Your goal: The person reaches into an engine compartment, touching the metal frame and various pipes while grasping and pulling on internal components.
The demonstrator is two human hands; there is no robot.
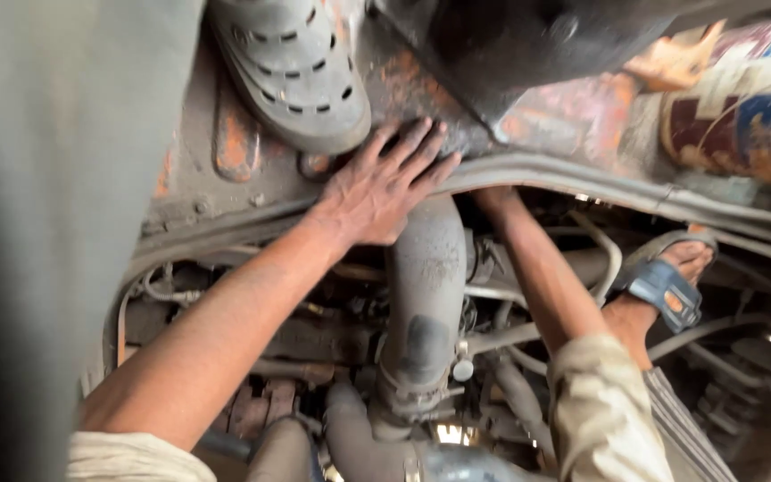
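My left hand (377, 192) lies flat with fingers spread on the rusty, dusty metal floor (198, 170) at the edge of an open engine bay, and it holds nothing. Its fingertips reach toward a dark metal part (493, 54) above. Just below the hand a thick grey pipe (426, 286) runs down into the engine. My right forearm (537, 277) reaches along the right side of that pipe. The right hand itself is hidden behind the pipe and under the grey rim (582, 178) of the opening.
A grey perforated clog (296, 71) rests on the floor just left of my left hand. A foot in a blue-strapped sandal (662, 286) is braced among the hoses on the right. A painted, worn drum (742, 107) sits at the upper right. Hoses and clamps crowd the bay.
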